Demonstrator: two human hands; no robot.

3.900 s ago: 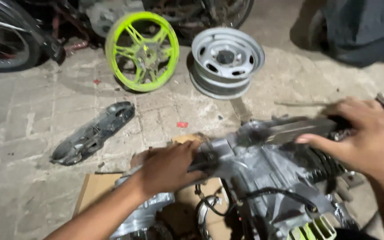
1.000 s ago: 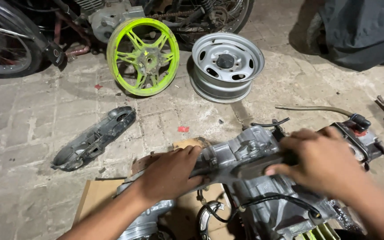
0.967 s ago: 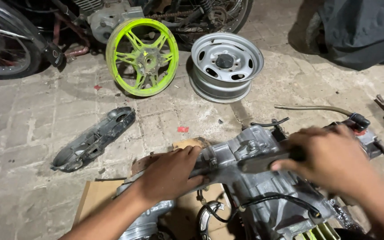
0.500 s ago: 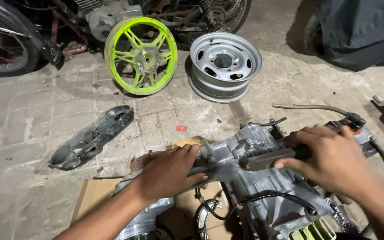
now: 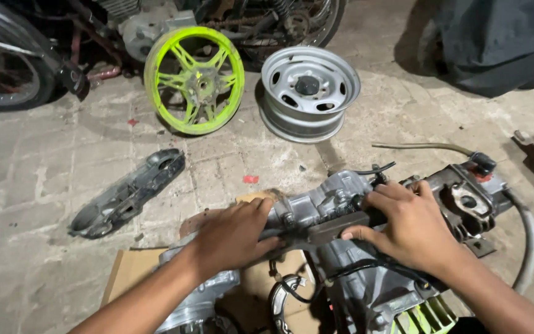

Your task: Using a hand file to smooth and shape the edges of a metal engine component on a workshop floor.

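A grey metal engine block point(image 5: 341, 198) lies on a cardboard sheet point(image 5: 128, 275) on the paved floor. My left hand point(image 5: 233, 235) presses flat on the engine's left end, fingers together over the casing. My right hand point(image 5: 406, 226) grips a dark flat bar point(image 5: 335, 229) that lies across the top of the engine, fingers curled over it. Black cables point(image 5: 292, 294) loop below the casing, and a green finned part point(image 5: 428, 315) shows at the bottom edge.
A bright green spoked wheel point(image 5: 194, 79) and a silver steel rim point(image 5: 309, 91) lean at the back beside motorcycles. A black engine side cover point(image 5: 128, 193) lies on the floor at left. A grey hose point(image 5: 526, 229) curves at right. Dark cloth point(image 5: 495, 43) sits top right.
My right hand has slid left along the engine top and settled with the dark bar over the casing's middle. My left hand has stayed on the left end.
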